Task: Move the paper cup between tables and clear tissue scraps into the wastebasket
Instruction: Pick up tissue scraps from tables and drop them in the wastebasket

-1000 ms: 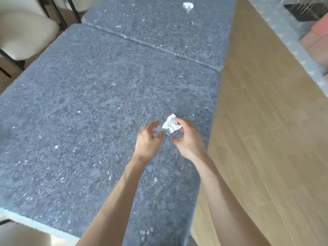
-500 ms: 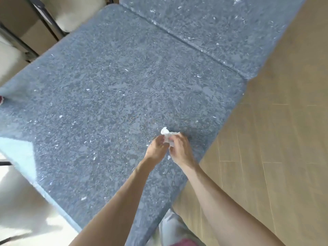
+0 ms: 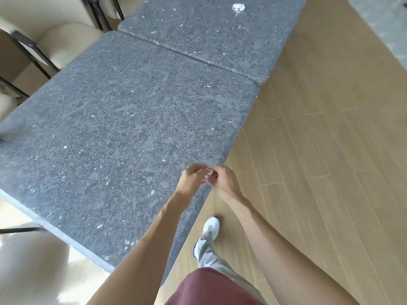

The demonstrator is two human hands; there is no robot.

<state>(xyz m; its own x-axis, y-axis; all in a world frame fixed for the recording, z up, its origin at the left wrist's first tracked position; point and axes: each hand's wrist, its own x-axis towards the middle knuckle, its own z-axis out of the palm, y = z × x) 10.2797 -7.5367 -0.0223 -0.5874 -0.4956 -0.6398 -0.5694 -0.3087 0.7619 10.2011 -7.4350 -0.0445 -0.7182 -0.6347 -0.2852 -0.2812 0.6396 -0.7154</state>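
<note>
My left hand and right hand meet over the near counter edge, fingers curled, pinching one tissue scrap between them. I judge it weightless, soft, tear-prone: hold it bunched. A second scrap lies on the far counter

A broad grey speckled tabletop is lying open across the centre of the frame, offering unobstructed passage. A small crumpled white tissue scrap is sitting alone on the second grey table at top centre. Cream chairs with black metal legs are crowding the upper left (beside the table edge). Light wooden plank flooring is running free down the right.
</note>
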